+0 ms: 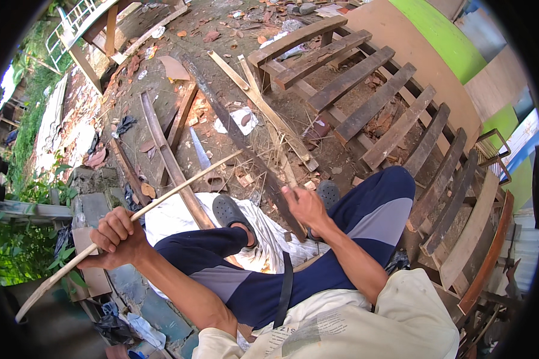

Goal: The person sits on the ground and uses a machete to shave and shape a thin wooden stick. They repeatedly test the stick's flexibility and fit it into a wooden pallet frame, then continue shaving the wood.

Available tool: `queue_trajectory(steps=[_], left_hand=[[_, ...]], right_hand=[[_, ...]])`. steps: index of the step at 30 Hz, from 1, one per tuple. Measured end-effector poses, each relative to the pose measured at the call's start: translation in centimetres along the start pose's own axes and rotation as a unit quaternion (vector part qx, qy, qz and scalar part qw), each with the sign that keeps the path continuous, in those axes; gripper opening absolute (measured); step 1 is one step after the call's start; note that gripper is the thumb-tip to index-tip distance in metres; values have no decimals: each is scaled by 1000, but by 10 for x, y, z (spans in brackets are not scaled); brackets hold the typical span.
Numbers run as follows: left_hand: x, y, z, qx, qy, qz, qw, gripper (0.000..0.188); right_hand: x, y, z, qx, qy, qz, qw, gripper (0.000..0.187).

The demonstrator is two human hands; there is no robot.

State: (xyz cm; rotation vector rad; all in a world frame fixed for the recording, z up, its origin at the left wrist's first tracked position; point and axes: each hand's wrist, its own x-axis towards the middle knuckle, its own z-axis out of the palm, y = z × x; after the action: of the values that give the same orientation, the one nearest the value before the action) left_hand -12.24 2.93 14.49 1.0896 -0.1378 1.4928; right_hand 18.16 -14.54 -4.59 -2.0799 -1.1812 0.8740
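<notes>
My left hand [117, 236] is wrapped round a long, thin, pale wooden stick [182, 186]. The stick slants from the lower left up toward the middle, and its lower part bends slightly. Over my lap, close to the knee, my right hand [306, 206] is closed with its fingers curled; what it holds, if anything, is hidden. A long dark wooden pole [245, 143] runs beneath and beside the right hand, down between my feet. Beyond the stick's far end a handsaw [200, 149] lies among wood scraps.
A slatted wooden frame [365, 99] curves along the right. Pale split strips [281, 131] and a grooved wooden length [166, 152] lie ahead on littered ground. White sheeting [263, 239] is under my feet. Concrete blocks [96, 206] stand at the left, a wooden bench [96, 24] farther back.
</notes>
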Motion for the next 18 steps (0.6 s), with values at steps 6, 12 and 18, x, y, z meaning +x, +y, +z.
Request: queue_trajectory(steps=[6,12,18], left_hand=[[0,-19,9,38,100,7,994,76],[-4,-13,12,23,69,2,997,77],[5,-28,18,13,-50,-44,998,77]], right_hand=[[-36,-68,8,36,28,-148,988,53],[-6,-34,-1,38,14,-6,999,54],[-50,-97,-24,14,-39,-182,982,47]])
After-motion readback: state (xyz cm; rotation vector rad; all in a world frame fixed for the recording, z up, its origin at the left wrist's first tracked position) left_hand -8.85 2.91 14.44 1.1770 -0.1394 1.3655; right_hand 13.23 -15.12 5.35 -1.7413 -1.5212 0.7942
